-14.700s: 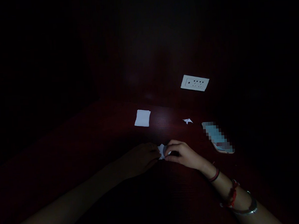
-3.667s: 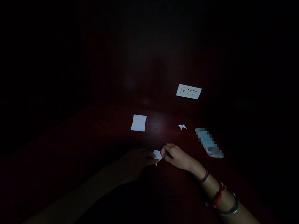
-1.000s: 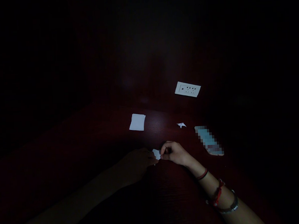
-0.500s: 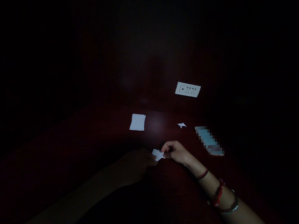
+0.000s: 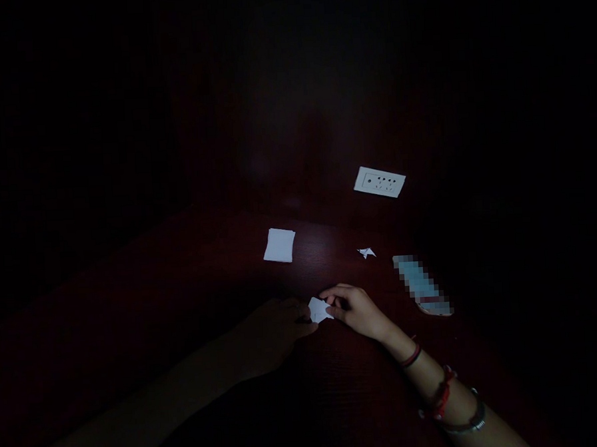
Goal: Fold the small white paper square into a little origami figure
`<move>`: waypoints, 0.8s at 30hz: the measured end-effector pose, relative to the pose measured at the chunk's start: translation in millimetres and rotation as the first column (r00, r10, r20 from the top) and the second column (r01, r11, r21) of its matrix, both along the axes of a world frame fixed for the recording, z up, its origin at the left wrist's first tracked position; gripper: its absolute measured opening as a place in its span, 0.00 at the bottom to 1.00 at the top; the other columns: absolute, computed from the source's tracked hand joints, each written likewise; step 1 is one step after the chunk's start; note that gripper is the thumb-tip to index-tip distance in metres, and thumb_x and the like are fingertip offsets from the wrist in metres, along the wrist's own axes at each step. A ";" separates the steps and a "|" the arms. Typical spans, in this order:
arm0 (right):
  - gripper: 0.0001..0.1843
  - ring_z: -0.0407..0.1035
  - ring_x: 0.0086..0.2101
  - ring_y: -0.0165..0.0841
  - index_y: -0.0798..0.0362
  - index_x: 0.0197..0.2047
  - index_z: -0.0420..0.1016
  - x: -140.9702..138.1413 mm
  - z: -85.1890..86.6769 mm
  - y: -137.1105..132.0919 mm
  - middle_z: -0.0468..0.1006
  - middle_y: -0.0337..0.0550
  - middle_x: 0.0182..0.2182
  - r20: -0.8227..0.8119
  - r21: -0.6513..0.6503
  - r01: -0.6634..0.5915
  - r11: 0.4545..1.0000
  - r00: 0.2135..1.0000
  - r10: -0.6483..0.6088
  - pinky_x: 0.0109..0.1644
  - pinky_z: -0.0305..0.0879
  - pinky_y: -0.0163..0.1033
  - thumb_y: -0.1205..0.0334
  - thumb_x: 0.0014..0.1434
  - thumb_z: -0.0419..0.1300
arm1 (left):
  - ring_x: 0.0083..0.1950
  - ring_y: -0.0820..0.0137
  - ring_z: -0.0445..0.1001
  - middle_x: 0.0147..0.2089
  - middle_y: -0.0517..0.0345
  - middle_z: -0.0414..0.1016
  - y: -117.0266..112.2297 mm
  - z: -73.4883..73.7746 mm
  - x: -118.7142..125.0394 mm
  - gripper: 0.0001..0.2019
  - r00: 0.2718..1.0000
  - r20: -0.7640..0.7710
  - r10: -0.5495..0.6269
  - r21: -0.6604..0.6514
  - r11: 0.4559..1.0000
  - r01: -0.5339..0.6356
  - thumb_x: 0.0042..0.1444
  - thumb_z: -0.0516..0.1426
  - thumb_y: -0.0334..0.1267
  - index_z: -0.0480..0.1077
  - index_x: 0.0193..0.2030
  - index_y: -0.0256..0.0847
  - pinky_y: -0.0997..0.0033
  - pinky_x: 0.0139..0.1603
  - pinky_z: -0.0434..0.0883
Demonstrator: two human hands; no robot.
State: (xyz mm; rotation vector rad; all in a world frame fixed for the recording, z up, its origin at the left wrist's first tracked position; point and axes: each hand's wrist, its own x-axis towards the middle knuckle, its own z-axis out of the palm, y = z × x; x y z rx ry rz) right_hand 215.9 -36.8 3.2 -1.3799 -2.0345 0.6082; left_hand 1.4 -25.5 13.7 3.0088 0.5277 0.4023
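Observation:
A small folded piece of white paper [image 5: 320, 310] lies low over the dark red table, between my two hands. My left hand [image 5: 281, 324], in deep shadow, pinches its left edge with thumb and fingers. From the other side my right hand [image 5: 356, 308] holds the right edge, thumb at the paper and forefinger bent over its far corner. Bracelets circle my right forearm. Beyond the hands lies a stack of white paper squares [image 5: 279, 245]. To its right sits a small folded paper figure [image 5: 367, 252], like an origami bird.
A phone [image 5: 422, 285] with a blurred-out screen lies on the table [image 5: 331, 368] to the right of my right hand. A white socket plate [image 5: 379, 182] is set in the dark panel behind. The surroundings are mostly black.
My right thumb and fingers have spread a little more at the paper's right edge, showing more of its face. The whole view has shifted slightly.

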 end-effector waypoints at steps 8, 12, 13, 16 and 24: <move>0.18 0.58 0.27 0.25 0.53 0.42 0.70 4.3 -0.8 0.0 0.63 0.37 0.27 -0.003 -0.047 -0.042 0.998 0.999 0.042 0.31 0.57 0.31 0.72 0.45 0.58 | 0.56 0.62 0.54 0.58 0.57 0.53 3.8 -6.2 -4.6 0.25 1.000 -0.015 0.025 -0.022 0.999 -0.025 0.49 0.49 0.24 0.58 0.53 0.50 0.60 0.50 0.56; 0.18 0.58 0.28 0.26 0.53 0.40 0.70 4.8 -2.0 1.3 0.64 0.38 0.30 0.003 0.002 -0.051 0.999 0.999 0.051 0.32 0.58 0.32 0.73 0.43 0.59 | 0.57 0.63 0.53 0.58 0.58 0.53 6.9 -9.0 -4.6 0.28 1.000 -0.018 0.014 -0.079 0.997 -0.016 0.46 0.49 0.22 0.57 0.54 0.50 0.59 0.52 0.56; 0.17 0.58 0.29 0.26 0.53 0.39 0.70 4.5 -1.9 1.6 0.65 0.39 0.31 0.006 0.015 -0.053 0.998 0.999 0.053 0.32 0.58 0.32 0.73 0.43 0.59 | 0.57 0.63 0.54 0.57 0.59 0.55 7.6 -9.5 -4.3 0.28 1.000 -0.021 0.008 -0.098 0.995 -0.010 0.46 0.49 0.22 0.57 0.54 0.50 0.59 0.52 0.56; 0.12 0.59 0.29 0.26 0.54 0.35 0.70 2.5 0.0 1.2 0.66 0.39 0.30 0.023 0.045 -0.057 0.997 0.998 0.056 0.32 0.58 0.32 0.73 0.44 0.59 | 0.56 0.64 0.55 0.56 0.61 0.58 8.6 -9.9 -3.2 0.27 1.000 -0.024 0.010 -0.124 0.992 -0.013 0.46 0.49 0.23 0.58 0.53 0.50 0.60 0.52 0.56; 0.04 0.63 0.31 0.28 0.54 0.29 0.70 -2.7 9.1 -2.6 0.71 0.39 0.27 0.089 0.158 -0.146 0.977 0.987 0.134 0.36 0.58 0.33 0.69 0.51 0.55 | 0.56 0.67 0.54 0.57 0.63 0.56 1.5 -2.6 -2.7 0.29 0.999 -0.043 0.022 -0.125 0.992 -0.027 0.46 0.47 0.22 0.55 0.55 0.50 0.62 0.54 0.56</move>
